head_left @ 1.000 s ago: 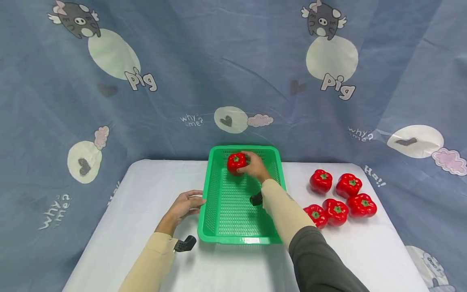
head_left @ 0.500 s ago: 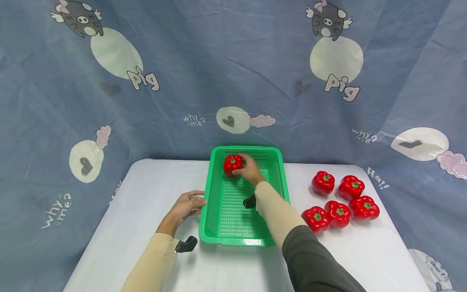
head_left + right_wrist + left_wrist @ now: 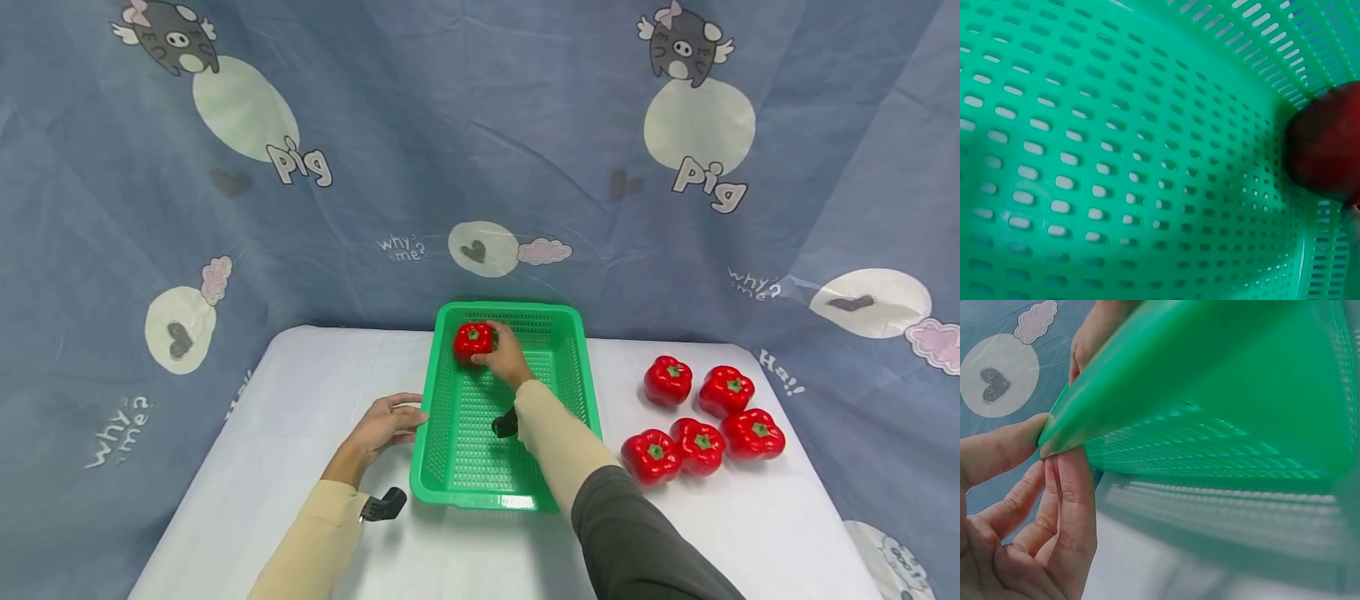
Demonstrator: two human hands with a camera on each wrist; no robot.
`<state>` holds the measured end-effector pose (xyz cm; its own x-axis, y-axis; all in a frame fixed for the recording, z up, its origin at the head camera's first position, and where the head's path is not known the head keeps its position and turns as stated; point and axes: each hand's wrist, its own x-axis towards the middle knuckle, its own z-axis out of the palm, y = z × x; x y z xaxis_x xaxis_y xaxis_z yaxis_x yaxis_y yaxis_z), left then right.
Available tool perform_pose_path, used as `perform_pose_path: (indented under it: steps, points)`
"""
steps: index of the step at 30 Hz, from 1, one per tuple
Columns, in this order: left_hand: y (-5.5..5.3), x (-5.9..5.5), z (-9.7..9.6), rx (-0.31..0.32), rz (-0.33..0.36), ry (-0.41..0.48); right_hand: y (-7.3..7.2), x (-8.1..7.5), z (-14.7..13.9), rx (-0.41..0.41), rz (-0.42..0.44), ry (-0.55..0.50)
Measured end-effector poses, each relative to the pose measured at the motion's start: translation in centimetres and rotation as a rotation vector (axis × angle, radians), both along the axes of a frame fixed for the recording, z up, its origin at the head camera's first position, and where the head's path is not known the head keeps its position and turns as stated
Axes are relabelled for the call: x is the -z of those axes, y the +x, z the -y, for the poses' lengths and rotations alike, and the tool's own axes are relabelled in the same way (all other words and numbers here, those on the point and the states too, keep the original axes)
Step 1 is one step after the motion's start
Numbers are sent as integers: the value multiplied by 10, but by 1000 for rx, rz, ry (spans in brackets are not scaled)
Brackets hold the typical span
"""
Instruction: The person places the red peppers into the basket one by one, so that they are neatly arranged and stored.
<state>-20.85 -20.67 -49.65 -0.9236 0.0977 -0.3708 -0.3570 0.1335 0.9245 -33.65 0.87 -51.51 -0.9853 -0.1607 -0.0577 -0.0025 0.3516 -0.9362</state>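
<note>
A green perforated plastic basket stands on the white table. Inside its far left corner is a red bell pepper, which my right hand grips from the right side. The right wrist view catches the pepper at its right edge, low near the basket's floor and wall; a fingertip shows just under it. On the basket's left side, my left hand pinches the rim between thumb and fingers, as the left wrist view shows close up at the rim.
Several more red bell peppers lie in a loose group on the right side of the white table. A blue curtain with pig prints hangs behind the table's far edge.
My right hand has carried the pepper a little left and down within the basket's far left corner. The left hand keeps its place at the rim. The head view has shifted slightly.
</note>
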Motion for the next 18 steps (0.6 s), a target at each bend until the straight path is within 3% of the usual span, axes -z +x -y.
perform_pose_path:
  steps: [7, 18]
  points:
    - [0, -1, -3, -10, 4, -16, 0, -3, 2, 6, -15, 71]
    - [-2, 0, -3, -9, 13, -24, -2, -1, 0, 18, -2, 87]
